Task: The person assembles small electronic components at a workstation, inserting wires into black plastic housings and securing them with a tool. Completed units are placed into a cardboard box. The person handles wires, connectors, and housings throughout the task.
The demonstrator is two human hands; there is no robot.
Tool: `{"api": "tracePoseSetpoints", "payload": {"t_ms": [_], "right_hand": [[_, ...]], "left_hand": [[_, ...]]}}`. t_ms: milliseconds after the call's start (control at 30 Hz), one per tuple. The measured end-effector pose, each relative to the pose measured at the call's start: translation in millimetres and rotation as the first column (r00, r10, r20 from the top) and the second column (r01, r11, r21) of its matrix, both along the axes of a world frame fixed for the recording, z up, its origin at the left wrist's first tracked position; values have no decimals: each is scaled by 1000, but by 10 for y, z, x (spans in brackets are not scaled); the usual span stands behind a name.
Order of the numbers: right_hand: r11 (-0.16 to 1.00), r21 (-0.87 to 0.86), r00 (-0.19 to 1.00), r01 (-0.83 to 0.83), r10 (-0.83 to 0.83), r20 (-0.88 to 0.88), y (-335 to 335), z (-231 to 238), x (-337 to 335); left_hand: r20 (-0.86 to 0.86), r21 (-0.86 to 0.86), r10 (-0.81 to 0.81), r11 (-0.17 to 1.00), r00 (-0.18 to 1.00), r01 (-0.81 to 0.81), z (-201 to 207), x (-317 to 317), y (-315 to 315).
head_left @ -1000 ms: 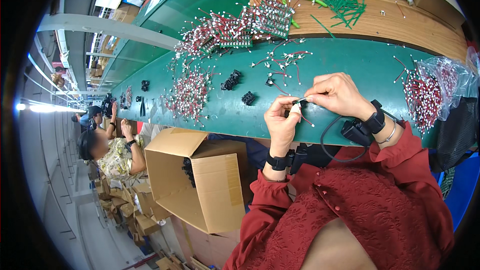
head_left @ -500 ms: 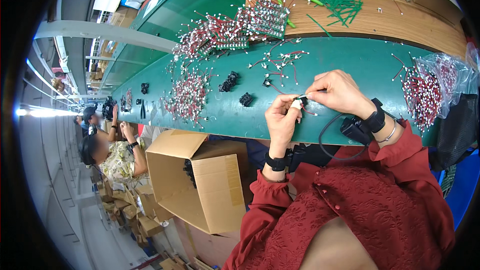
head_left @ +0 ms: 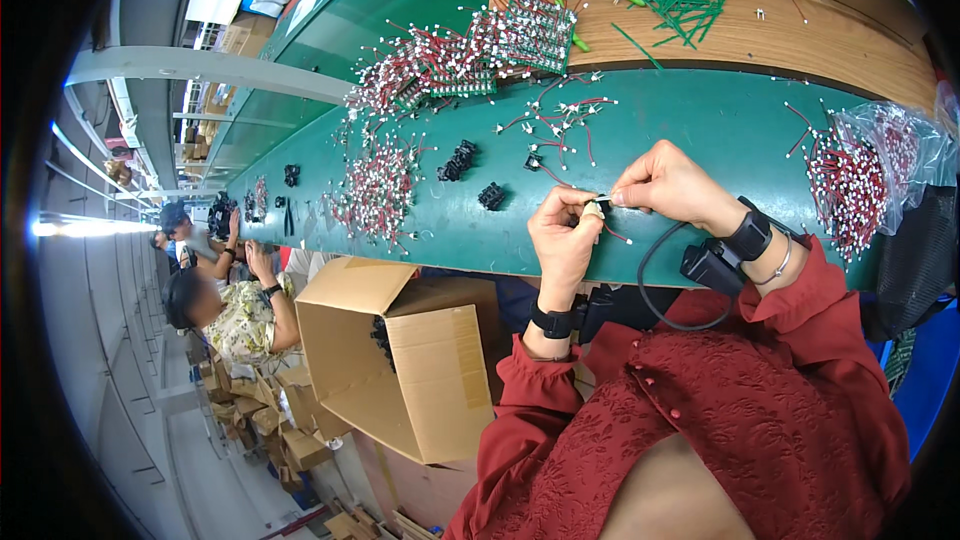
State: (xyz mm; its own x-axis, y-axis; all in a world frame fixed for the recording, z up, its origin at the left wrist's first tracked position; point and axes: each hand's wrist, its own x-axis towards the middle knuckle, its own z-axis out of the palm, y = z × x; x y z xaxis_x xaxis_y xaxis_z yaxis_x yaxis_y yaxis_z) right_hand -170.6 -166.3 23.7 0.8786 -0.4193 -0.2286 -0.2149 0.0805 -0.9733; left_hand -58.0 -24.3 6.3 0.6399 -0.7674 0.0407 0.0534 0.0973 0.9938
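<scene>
My left hand (head_left: 562,237) pinches a small black plastic part (head_left: 601,206) over the near edge of the green bench. A short red wire (head_left: 617,236) with a white end sticks out below the fingers, and another runs toward a black piece (head_left: 533,161) beyond. From the right, my right hand (head_left: 675,186) closes thumb and forefinger at the top of the black part. Something thin and pale shows at those fingertips, too small to name. Farther left lie black plastic parts (head_left: 490,197), (head_left: 457,161) in small clusters.
Red-wired white connectors lie in a left heap (head_left: 378,190) and a right heap (head_left: 845,185) by a clear bag. Wired green circuit boards (head_left: 535,35) are stacked behind. Green strips (head_left: 680,0) lie on a wooden board. An open carton (head_left: 440,380) stands below; co-workers (head_left: 235,310) sit at left.
My right fingertips have shifted slightly at the black part, where a thin pale piece now shows. My left hand keeps its pinch almost in place.
</scene>
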Motion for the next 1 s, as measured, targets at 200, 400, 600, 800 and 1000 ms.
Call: {"api": "tracePoseSetpoints", "payload": {"t_ms": [200,400,600,800,1000], "right_hand": [[1000,21,999,-14,15,-30,26,7,12],[703,-698,988,141,-54,144,119,140,-40],[491,-840,965,231,-4,263,7,213,-74],[377,-893,960,245,32,277,36,175,-59],[313,-920,963,235,56,265,36,191,-74]], "left_hand": [[-20,-37,16,999,1000,-17,4,9,-1],[-101,-48,98,993,990,-104,1,-14,-26],[-307,-83,73,991,949,-103,41,133,-31],[-273,-54,21,998,962,-37,16,146,-46],[-226,-33,55,997,972,-64,11,93,-73]]}}
